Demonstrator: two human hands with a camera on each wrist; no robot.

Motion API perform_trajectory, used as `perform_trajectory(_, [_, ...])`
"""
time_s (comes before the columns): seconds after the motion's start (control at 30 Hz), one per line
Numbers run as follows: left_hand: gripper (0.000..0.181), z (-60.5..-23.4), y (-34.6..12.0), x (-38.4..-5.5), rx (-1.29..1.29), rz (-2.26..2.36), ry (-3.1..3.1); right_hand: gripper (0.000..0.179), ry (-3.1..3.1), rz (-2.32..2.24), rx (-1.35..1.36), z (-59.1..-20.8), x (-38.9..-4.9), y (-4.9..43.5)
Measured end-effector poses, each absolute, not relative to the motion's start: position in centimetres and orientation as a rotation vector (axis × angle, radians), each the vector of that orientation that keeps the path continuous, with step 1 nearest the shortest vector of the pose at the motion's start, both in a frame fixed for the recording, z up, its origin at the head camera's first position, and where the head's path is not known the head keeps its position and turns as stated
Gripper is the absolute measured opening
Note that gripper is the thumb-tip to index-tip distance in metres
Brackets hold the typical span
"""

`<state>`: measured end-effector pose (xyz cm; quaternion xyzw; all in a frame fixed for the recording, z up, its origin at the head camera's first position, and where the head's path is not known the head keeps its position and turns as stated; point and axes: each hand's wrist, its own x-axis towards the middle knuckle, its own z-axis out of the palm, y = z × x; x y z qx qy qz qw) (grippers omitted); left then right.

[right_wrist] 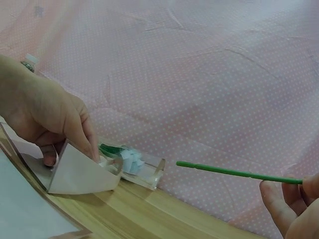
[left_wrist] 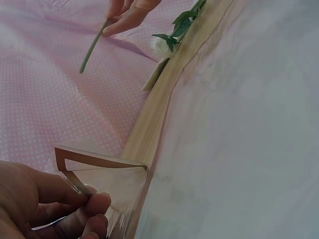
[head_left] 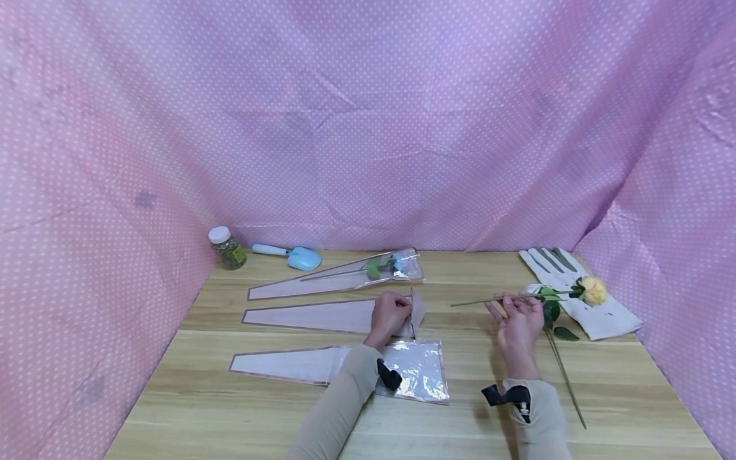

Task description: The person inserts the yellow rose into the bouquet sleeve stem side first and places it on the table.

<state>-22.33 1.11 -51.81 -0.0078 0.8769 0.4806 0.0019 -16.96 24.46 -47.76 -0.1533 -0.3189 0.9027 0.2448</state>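
Observation:
My left hand (head_left: 391, 314) pinches the mouth edge of the middle clear-and-white flower sleeve (head_left: 316, 316); in the left wrist view the sleeve's brown-bordered mouth (left_wrist: 99, 162) stands raised and parted. To the right, my right hand (head_left: 519, 324) holds a yellow rose (head_left: 592, 291) by its green stem (right_wrist: 224, 171), bare end pointing left toward the sleeve, bloom to the right. A white rose (left_wrist: 162, 47) lies under and beside that hand, its stem (head_left: 566, 380) running toward the front; the hand partly hides it in the head view.
A back sleeve (head_left: 276, 291) holds a blue rose (head_left: 398, 263). The front sleeve (head_left: 282, 364) lies flat under my left forearm. A lidded jar (head_left: 228, 249) and a blue trowel (head_left: 303, 258) stand or lie back left. White gloves with green (head_left: 604, 319) lie at right.

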Motion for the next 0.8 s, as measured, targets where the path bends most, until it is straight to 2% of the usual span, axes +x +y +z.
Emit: perform_trajectory(0.8, [0.007, -51.5, 1.1, -22.2, -0.024, 1.489, 2.751, 0.029, -1.216, 2.371, -0.449, -48.7, -18.7, 18.6])
